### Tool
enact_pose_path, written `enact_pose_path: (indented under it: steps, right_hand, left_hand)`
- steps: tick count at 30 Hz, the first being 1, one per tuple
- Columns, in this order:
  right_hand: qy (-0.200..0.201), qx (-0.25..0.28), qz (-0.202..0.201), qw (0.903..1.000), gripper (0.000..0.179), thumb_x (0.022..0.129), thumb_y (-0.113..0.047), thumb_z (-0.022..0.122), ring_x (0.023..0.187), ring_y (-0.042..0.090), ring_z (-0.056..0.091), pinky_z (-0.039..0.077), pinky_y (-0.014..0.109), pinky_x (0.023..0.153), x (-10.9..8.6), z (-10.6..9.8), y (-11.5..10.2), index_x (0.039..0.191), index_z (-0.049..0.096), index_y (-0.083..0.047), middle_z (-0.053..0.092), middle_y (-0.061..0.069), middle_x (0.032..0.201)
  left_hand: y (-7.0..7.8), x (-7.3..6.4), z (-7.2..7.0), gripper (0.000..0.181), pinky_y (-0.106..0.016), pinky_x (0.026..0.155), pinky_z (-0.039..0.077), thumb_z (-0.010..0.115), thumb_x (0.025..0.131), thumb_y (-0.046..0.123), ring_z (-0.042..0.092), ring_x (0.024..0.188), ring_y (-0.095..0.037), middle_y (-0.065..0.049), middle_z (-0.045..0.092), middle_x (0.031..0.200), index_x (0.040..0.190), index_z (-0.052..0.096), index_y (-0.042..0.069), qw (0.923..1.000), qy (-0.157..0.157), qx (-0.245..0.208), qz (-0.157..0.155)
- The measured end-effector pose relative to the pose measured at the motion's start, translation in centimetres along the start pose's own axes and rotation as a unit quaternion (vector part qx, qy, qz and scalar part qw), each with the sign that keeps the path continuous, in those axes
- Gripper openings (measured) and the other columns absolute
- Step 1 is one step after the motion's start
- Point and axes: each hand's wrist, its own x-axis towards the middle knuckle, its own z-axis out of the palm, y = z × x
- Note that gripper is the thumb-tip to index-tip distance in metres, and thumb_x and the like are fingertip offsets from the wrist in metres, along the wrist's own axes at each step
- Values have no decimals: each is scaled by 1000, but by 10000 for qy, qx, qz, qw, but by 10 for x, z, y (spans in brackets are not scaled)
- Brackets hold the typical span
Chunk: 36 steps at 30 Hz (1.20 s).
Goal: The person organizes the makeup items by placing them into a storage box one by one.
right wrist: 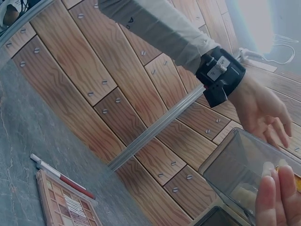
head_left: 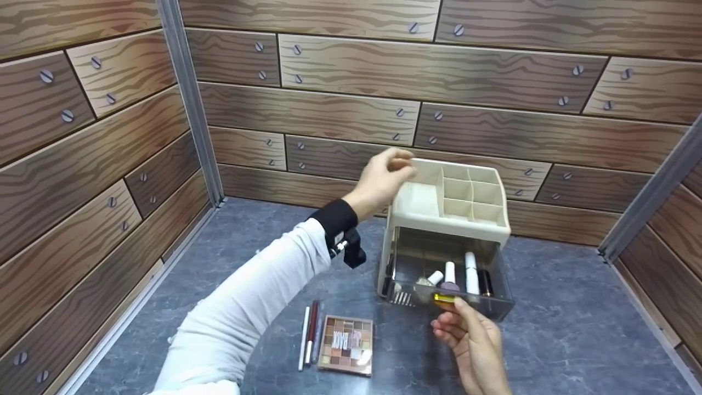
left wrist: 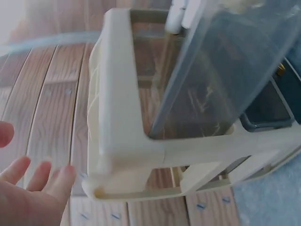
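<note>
A cream makeup organizer [head_left: 449,222] stands with its clear upper drawer [head_left: 496,304] pulled out. At the middle of the drawer's front my right hand [head_left: 477,345] pinches the gold handle [head_left: 443,299] between thumb and fingers. White-capped bottles [head_left: 471,271], a purple nail polish bottle [head_left: 449,281] and a dark tube [head_left: 485,282] are inside the drawer. My left hand [head_left: 386,178] hovers by the organizer's upper left edge with loosely bent fingers and nothing in them. In the left wrist view, the left fingers [left wrist: 40,181] are apart from the organizer's side.
An eyeshadow palette [head_left: 346,345] lies on the grey marbled table [head_left: 581,323] left of the right hand. Beside it lie several slim pencils [head_left: 310,334]. The organizer's top has an undivided tray [head_left: 417,197] and small compartments [head_left: 485,192]. Wood-patterned walls [head_left: 351,66] enclose the table.
</note>
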Motion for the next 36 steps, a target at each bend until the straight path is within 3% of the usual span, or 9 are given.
enact_pose_path:
  steps: [3,9,11,16,21,26,31,36]
  right_hand:
    - [-58,56,30,10000,35,112,-14,46,71,14,76,64,24,67,0,-1,1,98,77,-6,74,1,76]
    - [-36,100,61,9999,36,112,-14,45,71,14,76,64,24,67,2,-1,-1,97,77,-7,75,1,76]
    - [-47,97,61,9999,35,112,-14,46,72,14,76,64,24,68,2,-1,-3,98,77,-6,75,1,76]
    - [65,-86,101,9999,33,112,-15,48,72,14,76,64,23,68,4,1,-7,97,77,-7,75,1,76]
    - [127,-239,202,9994,33,112,-16,48,72,13,76,64,23,68,3,3,-8,96,76,-8,75,2,77]
    - [181,-377,242,9988,31,111,-17,49,73,14,76,65,24,69,4,5,-10,97,75,-8,76,3,79]
    - [188,-449,256,9985,31,111,-17,49,72,13,75,64,23,68,2,5,-9,95,74,-7,76,3,79]
    - [247,-496,194,9983,33,111,-17,48,72,13,75,64,23,68,-1,5,-8,93,74,-7,76,3,78]
  left_hand:
    - [-5,9,-7,45,-33,108,53,67,98,9,59,130,-29,-22,59,145,142,58,2,9986,102,-407,-308]
    - [-14,19,-8,75,-38,115,48,70,93,9,50,140,-31,-22,44,159,159,36,0,9937,-413,16,-1043]
    - [-20,22,-5,83,-41,113,51,69,91,4,51,139,-33,-22,42,160,163,28,2,9906,-703,-52,-1171]
    - [-42,26,2,97,-49,98,59,63,86,-7,58,123,-33,-24,43,154,168,15,12,9837,-1303,-500,-1136]
    - [-66,23,2,99,-55,92,58,56,89,-1,64,107,-32,-18,47,143,169,5,30,9669,-1735,-1058,-1545]
    - [-75,18,0,99,-59,95,56,54,92,4,64,106,-31,-17,43,148,169,0,36,9610,-1741,-1443,-1592]
    - [-81,14,1,104,-67,103,49,55,92,5,60,115,-33,-17,26,165,167,-7,40,9568,-1658,-1737,-1639]
    - [-82,12,5,108,-69,104,47,54,90,1,59,116,-35,-17,23,165,165,-9,45,9532,-1658,-2000,-1547]
